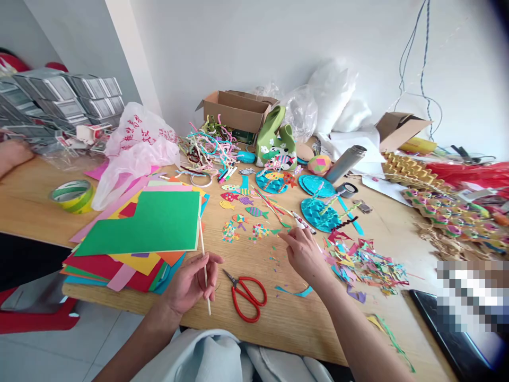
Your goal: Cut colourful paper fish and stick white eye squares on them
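Note:
My left hand (194, 281) is closed around a thin white stick (202, 239), which stands nearly upright beside the stack of coloured paper. My right hand (304, 254) reaches over the table with fingers bent and fingertips together near small green paper scraps (284, 224); whatever they grip is too small to make out. Red-handled scissors (248, 300) lie between my hands, blades slightly apart. Ahead are several paper fish (257, 212) and two little piles of paper confetti (260, 231). A white marker (303, 222) lies just beyond my right hand, and a blue paper strip (296, 292) below it.
Coloured paper topped by a green sheet (159, 225) lies left, near yellow tape (72, 196). Blue discs (318, 215), shredded scraps (369, 265) and a phone (445, 334) are right. A thermos (345, 163) and cardboard box (236, 109) stand behind. Another person's hand (16, 154) shows far left.

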A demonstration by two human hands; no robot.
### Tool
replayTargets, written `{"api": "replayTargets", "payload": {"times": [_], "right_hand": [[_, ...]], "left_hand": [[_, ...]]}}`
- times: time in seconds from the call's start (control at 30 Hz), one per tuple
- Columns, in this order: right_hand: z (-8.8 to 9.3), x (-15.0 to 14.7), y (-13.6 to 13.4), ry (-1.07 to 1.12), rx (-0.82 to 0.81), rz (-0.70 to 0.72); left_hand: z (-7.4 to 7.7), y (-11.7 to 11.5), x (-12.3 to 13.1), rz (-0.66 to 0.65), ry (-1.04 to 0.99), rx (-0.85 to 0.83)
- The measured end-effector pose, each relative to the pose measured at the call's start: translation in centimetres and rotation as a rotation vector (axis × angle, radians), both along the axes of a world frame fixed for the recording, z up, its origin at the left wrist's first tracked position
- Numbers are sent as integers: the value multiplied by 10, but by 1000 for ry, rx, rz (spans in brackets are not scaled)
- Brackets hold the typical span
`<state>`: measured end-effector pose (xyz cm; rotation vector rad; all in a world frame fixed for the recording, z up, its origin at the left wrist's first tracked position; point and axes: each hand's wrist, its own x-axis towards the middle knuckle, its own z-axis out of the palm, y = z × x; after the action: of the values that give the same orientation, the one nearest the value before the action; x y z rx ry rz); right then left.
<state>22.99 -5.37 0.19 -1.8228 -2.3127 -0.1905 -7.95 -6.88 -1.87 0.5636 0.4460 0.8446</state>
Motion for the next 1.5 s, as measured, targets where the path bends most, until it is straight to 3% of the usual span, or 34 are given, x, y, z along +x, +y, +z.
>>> {"api": "replayTargets", "payload": {"times": [0.4, 0.8, 1.0, 1.3, 1.5], "right_hand": [[-4, -2, 21, -104, -40, -125], [-7, -22, 42, -73, -75, -52], [-2, -21, 22, -97, -110, -44], [2, -28, -35, -20, -162, -34], [-3, -32, -65, 38, -52, -57]], "left_hand": [[-2, -2, -2, 7, -5, -14], [-2, -1, -2, 17, -11, -8], [-2, 0, -1, -5, -11, -10], [0, 0, -1, 0, -4, 4], [-2, -1, -2, -12, 2, 11]]}}
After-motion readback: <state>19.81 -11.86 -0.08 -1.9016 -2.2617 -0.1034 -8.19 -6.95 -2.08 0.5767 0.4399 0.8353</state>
